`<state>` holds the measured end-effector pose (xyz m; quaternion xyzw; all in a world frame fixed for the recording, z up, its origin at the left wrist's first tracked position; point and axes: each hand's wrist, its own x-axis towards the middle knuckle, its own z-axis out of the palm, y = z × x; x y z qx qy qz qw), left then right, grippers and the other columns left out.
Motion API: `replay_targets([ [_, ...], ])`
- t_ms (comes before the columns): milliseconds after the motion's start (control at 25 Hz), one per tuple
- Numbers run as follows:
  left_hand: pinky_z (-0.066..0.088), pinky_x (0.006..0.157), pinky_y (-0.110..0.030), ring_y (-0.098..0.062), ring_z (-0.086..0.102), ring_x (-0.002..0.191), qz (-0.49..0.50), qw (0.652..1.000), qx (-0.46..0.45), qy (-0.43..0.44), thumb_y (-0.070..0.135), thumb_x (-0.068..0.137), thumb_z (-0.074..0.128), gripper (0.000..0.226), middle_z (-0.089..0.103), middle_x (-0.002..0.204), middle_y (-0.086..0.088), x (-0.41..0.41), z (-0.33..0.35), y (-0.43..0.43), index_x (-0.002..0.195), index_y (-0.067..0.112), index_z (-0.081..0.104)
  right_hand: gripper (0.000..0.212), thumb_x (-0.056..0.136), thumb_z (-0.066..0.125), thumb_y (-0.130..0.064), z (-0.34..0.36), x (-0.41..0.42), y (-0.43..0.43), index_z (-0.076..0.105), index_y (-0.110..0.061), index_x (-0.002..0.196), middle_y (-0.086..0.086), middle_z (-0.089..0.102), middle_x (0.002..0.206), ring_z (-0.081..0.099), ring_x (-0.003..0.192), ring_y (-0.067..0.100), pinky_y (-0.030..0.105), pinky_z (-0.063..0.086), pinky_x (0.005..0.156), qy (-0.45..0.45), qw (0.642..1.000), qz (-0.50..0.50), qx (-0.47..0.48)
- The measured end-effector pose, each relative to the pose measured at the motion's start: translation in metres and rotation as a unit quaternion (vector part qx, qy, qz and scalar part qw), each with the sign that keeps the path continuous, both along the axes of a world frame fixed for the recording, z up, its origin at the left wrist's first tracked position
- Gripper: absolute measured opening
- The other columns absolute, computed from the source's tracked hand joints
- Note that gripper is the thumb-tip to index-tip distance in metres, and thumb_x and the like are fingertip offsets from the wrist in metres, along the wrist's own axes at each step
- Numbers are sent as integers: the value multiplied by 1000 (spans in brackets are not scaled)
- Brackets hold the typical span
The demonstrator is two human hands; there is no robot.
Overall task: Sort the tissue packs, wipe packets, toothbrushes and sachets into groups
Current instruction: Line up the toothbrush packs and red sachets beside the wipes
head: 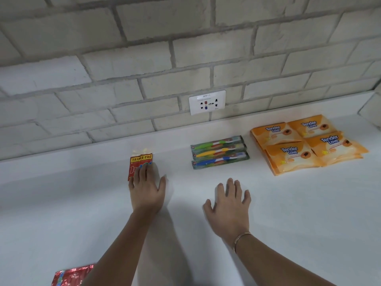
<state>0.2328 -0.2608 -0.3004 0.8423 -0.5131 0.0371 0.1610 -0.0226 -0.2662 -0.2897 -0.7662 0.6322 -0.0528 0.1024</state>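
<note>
Our left hand (147, 193), fingers straight, presses red sachets (135, 166) near the back edge of the table (61, 203); our right hand (231, 207) lies spread, empty; toothbrushes (219, 152) and wipe packets (305, 143) lie rightward.

Open counter (288, 213) between the sachets (133, 169) and the toothbrushes (219, 152) and along the near side (brick wall (144, 58) close behind)

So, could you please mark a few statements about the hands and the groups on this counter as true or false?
1. The left hand rests on the red sachets. True.
2. Three toothbrush packs lie side by side. True.
3. The right hand grips one toothbrush pack. False: it lies open on the counter, holding nothing.
4. The orange wipe packets lie left of the toothbrush packs. False: they lie to their right.
</note>
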Motion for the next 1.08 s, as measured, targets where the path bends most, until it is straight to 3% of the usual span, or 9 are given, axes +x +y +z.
replay_targets([
  [280, 34, 116, -53, -37, 45, 138, 18, 1000, -17, -11, 58, 95, 38, 70, 55, 145, -14, -1, -1, -3, 143, 9, 50, 66, 93, 31, -56, 4, -1, -3, 45, -19, 146, 18, 27, 166, 14, 156, 38, 63, 13, 122, -2, 1000, 3, 10],
  [520, 46, 97, -51, -38, 55, 116, -28, 998, -30, -40, 38, 94, 51, 49, 61, 128, -18, -9, 7, 7, 132, 8, 58, 65, 91, 34, -56, 5, 0, -10, 47, -18, 142, 17, 27, 166, 14, 155, 37, 62, 11, 122, -26, 1000, -1, 12],
  [720, 50, 104, -45, -29, 57, 122, -63, 997, -9, 35, 28, 97, 55, 37, 64, 131, -12, -34, 6, 71, 128, 11, 64, 65, 91, 34, -57, 2, -7, -3, 48, -17, 141, 17, 29, 164, 17, 154, 37, 62, 14, 122, -21, 1000, -7, 3],
  [880, 55, 84, -43, -31, 64, 96, -88, 996, 3, 14, 26, 87, 52, 33, 70, 104, -11, -11, 16, 142, 107, 9, 73, 64, 89, 38, -56, 1, -10, -4, 52, -15, 136, 19, 37, 158, 25, 149, 38, 63, 20, 120, -25, 999, -11, -28],
  [1080, 55, 70, -42, -35, 68, 85, -2, 995, 88, -46, 19, 73, 55, 32, 75, 94, -7, 73, 41, 236, 96, 14, 77, 64, 90, 39, -55, -3, -2, 3, 52, -13, 137, 20, 38, 158, 26, 149, 39, 62, 19, 120, -23, 999, -3, -36],
])
